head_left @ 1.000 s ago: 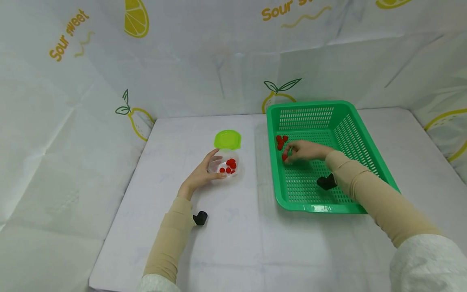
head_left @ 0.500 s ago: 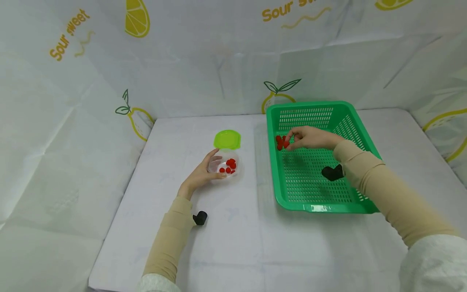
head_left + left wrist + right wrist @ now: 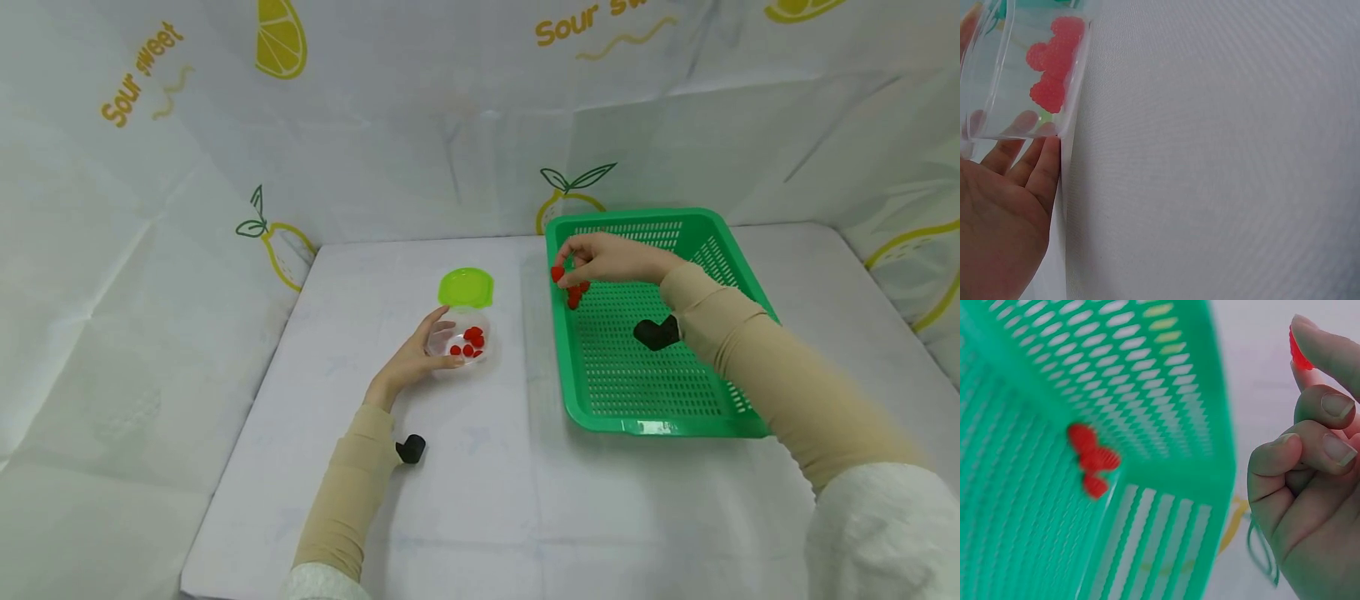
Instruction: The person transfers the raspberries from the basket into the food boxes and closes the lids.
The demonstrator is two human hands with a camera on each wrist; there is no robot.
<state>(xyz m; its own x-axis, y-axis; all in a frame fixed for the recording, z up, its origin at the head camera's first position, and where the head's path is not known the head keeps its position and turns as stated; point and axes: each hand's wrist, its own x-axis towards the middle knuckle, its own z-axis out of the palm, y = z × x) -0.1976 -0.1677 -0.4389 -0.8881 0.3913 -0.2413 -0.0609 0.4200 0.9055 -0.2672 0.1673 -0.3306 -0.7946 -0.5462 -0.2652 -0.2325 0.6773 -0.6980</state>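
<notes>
A berry (image 3: 557, 273) is pinched between thumb and fingertip by the right hand (image 3: 613, 257), the remaining fingers folded in; it is held up at the left rim of the green basket (image 3: 567, 379). A small cluster of berries (image 3: 573, 298) is seen on the basket floor, against its left wall, below the hand. By the left hand (image 3: 407, 363), a clear tub (image 3: 467, 318) is grasped from the side, thumb and fingers spread round its wall. Several red berries (image 3: 474, 334) are contained in the tub, gathered mostly toward its right side, and the tub is stood on the white table (image 3: 465, 475), left of the basket and well apart from it. A lime lid (image 3: 466, 287) is laid flat just beyond the tub. Both forearms are covered by beige sleeves (image 3: 345, 479).
</notes>
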